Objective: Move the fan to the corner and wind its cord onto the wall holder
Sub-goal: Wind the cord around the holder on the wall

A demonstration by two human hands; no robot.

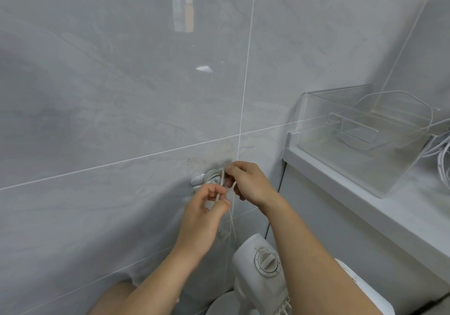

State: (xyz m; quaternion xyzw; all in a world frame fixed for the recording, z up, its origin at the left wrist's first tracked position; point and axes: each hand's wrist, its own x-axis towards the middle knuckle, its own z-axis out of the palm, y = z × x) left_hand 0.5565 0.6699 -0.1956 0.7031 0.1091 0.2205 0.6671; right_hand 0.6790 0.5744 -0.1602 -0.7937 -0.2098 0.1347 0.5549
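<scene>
A white fan (261,268) with a round dial knob stands low in the corner by the grey tiled wall, partly hidden by my right forearm. A small white wall holder (198,180) carries several loops of pale cord (211,175). My right hand (248,183) pinches the cord right at the holder. Just below it, my left hand (207,213) grips a strand between thumb and fingers. A loose stretch of cord (232,224) hangs from the hands down toward the fan.
A white ledge (379,214) runs along the right, bearing a clear plastic bin (365,132) and a bundle of white cables (442,153). The tiled wall (121,95) fills the left and top. The fan's round base (219,305) shows at the bottom.
</scene>
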